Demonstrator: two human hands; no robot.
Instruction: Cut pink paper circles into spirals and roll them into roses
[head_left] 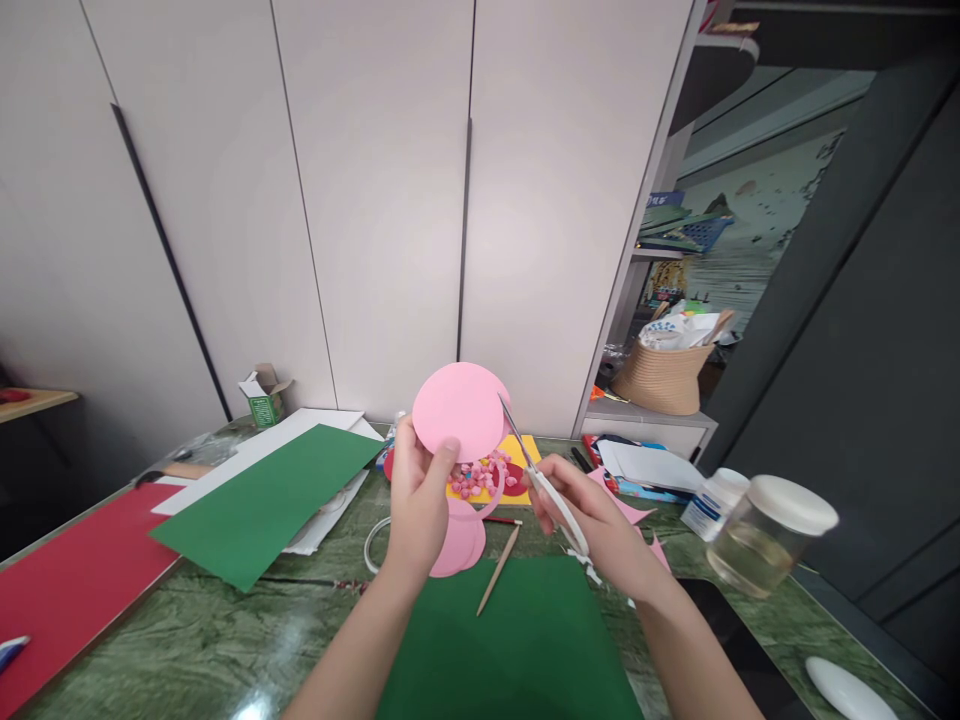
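My left hand point(421, 485) holds up a pink paper circle point(457, 408), thumb on its front. In my right hand point(574, 505) is a pair of white-handled scissors point(551, 490), the blades at the circle's right edge. A thin curled pink strip point(491, 500) hangs below the circle. Under my hands, more pink paper circles point(456, 545) lie beside a wooden pencil point(498, 572) and a green sheet point(510, 640). Behind them, small pink pieces point(480, 478) sit on a yellow sheet point(531, 450), partly hidden by the circle and my left hand.
To the left lie a large green sheet point(277, 500), white sheets and a red board point(82, 590). A lidded clear jar point(769, 540), a white bottle point(716, 503), a black tablet point(739, 650) and a white mouse point(847, 690) stand or lie right. Pink scraps point(626, 505) lie nearby.
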